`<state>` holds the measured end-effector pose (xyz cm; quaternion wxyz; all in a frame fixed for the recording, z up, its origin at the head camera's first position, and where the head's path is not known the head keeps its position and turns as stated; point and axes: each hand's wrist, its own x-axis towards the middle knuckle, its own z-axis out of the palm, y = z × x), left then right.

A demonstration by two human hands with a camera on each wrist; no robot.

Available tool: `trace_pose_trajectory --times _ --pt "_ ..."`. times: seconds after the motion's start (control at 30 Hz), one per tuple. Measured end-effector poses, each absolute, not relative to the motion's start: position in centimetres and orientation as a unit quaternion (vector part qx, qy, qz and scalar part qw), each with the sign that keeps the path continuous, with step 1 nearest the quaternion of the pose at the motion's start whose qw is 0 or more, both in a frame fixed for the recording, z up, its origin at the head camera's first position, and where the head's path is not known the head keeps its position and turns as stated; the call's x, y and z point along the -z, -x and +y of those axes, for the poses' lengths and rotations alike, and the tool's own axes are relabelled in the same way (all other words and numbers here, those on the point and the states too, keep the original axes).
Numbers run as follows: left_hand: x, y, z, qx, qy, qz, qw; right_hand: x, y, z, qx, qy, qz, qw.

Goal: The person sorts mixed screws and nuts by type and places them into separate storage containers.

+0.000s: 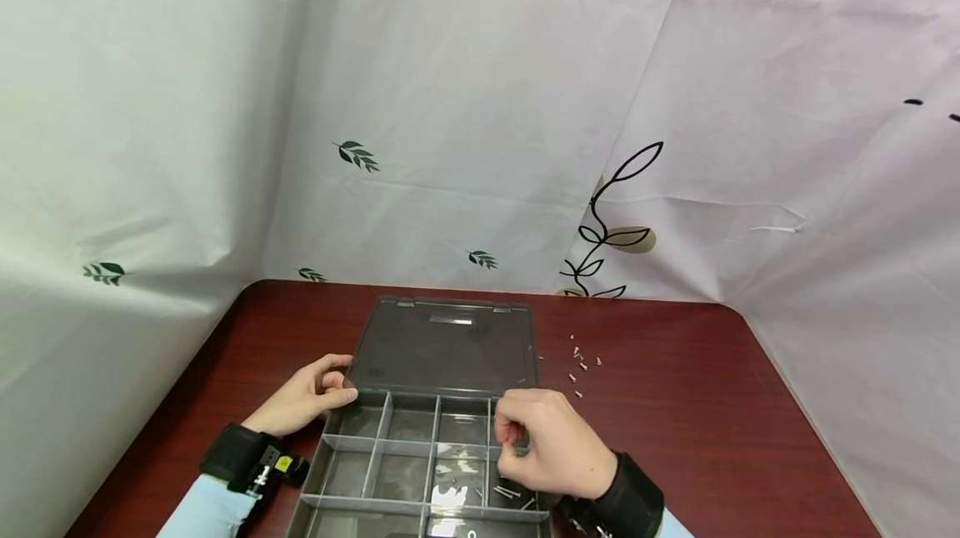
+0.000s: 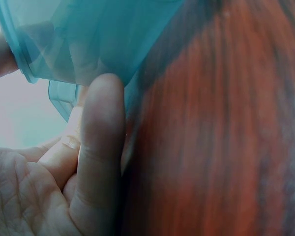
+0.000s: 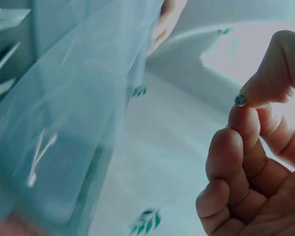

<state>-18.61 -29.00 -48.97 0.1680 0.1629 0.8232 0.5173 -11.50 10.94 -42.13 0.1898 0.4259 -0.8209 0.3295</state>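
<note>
A translucent grey compartment box (image 1: 401, 445) lies with its lid (image 1: 442, 346) folded back on the table. My left hand (image 1: 303, 396) grips the box's far left corner, its thumb (image 2: 103, 128) against the side wall and its other fingers partly behind the plastic. Over the right-hand compartments, my right hand (image 1: 555, 442) pinches a small screw (image 3: 240, 101) between thumb and forefinger. Only the screw's round metal head shows in the right wrist view. Several silver screws (image 1: 507, 491) lie in a compartment below that hand.
Several loose screws (image 1: 583, 367) are scattered on the dark red table (image 1: 675, 413), right of the lid. A white curtain (image 1: 465, 105) with leaf prints hangs behind the table and along its sides. Dividers split the box into rows of compartments.
</note>
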Motion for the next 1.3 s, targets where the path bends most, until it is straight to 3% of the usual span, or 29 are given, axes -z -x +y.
trace_pose_trajectory --times 0.17,0.47,0.83,1.3 --pt "49.0 18.7 -29.0 -0.513 -0.152 0.830 0.160 41.8 11.3 9.0 -0.331 -0.458 -0.803 0.189" --pt "49.1 18.7 -29.0 -0.510 -0.151 0.830 0.168 41.8 11.7 9.3 -0.260 -0.468 -0.836 0.122" --pt "49.2 18.8 -29.1 -0.517 -0.161 0.823 0.171 43.4 16.9 15.2 -0.269 -0.307 -0.901 0.147" --pt "49.2 18.8 -29.0 -0.515 -0.154 0.827 0.163 47.0 21.7 21.3 -0.193 -0.169 -0.960 0.115"
